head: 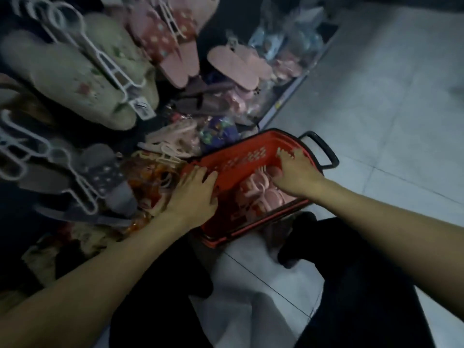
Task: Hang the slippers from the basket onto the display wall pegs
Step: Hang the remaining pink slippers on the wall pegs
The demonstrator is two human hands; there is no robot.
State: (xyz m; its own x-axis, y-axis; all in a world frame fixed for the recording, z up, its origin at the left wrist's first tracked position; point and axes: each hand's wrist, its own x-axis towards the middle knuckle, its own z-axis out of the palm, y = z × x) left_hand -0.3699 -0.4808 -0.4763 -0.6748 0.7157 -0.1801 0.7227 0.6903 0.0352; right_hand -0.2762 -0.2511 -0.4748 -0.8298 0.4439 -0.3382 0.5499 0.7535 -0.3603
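The red basket [251, 228] sits on the floor [376, 96], right next to the wall of hanging shoes. The left hand [195, 194] lies on the basket's near corner with its fingers spread flat, holding nothing. It looks like it is keeping the basket from sliding. The right hand [293, 174] is down inside the basket, fingers spread over the pink slippers [263, 197]. The picture is blurry, so I cannot tell if the thumb has caught one yet.

I think the job now is to pick one pair out. The best way is to grab the pale hanger loop and not the soft shoe, then lift straight up so the pairs don't tangle (they look piled together). Keep the left hand pressing on the rim while pulling.

The pink slippers with their pale hangers are all I can see in the basket. Its black handle [324, 149] sticks out on the far side. On the wall, beige flower slippers [75, 71] and grey dotted slippers [108, 177] already hang on white hangers.
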